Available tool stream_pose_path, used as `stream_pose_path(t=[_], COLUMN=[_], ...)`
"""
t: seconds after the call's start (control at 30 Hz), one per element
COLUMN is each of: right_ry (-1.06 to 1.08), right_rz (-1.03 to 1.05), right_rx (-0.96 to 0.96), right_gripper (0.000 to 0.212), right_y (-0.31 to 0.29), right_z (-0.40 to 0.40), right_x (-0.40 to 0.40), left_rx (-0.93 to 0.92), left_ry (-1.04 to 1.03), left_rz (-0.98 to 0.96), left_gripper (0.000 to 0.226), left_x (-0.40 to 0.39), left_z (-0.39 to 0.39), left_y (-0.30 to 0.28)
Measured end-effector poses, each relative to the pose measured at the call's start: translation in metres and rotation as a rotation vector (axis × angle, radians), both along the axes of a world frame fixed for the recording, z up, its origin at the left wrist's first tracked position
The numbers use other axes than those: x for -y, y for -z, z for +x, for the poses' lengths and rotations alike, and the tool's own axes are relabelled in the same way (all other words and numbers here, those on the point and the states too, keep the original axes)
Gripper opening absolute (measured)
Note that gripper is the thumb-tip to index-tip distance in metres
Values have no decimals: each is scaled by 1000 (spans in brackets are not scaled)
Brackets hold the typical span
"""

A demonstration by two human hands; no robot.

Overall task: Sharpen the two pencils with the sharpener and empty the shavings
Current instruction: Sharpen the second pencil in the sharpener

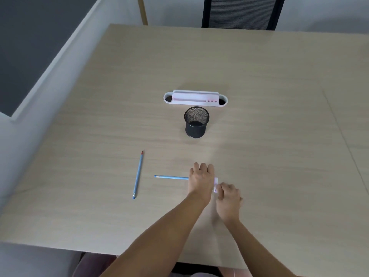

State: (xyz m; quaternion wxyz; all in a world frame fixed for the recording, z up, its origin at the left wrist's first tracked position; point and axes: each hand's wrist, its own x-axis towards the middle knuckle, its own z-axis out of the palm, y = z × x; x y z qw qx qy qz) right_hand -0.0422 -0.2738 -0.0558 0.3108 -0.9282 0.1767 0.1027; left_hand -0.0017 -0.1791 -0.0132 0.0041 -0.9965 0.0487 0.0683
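My left hand [201, 179] is closed around a blue pencil [171, 177] that sticks out to the left, its eraser end pointing away from the hand. Its tip is hidden behind the hand. My right hand [228, 197] is closed on a small pale pink sharpener [215, 183], seen only as a sliver between the two hands. A second blue pencil [138, 174] lies loose on the table to the left, its sharp red tip pointing away from me.
A black mesh cup [196, 122] stands on the wooden table [279, 136] beyond my hands. Behind it sits a white and pink desk organiser [195, 97]. A dark mesh chair [241, 13] stands at the far edge.
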Motion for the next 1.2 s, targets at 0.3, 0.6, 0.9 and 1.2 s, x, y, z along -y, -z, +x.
stream_pose_path(t=[0.3, 0.6, 0.9, 1.2], right_ry=[-29, -297, -217, 2], right_rz=[375, 224, 318, 123], right_rx=[211, -85, -36, -16], right_gripper=[30, 43, 41, 32], right_y=[-69, -48, -59, -5], right_z=[14, -7, 43, 50], right_x=[12, 29, 30, 4], left_rx=[-70, 4, -51, -15], left_ry=[22, -10, -3, -20], left_rz=[-54, 10, -11, 15], left_gripper=[41, 48, 42, 52], left_x=[-1, 0, 0, 1], left_z=[0, 0, 3, 4], left_y=[8, -1, 7, 5])
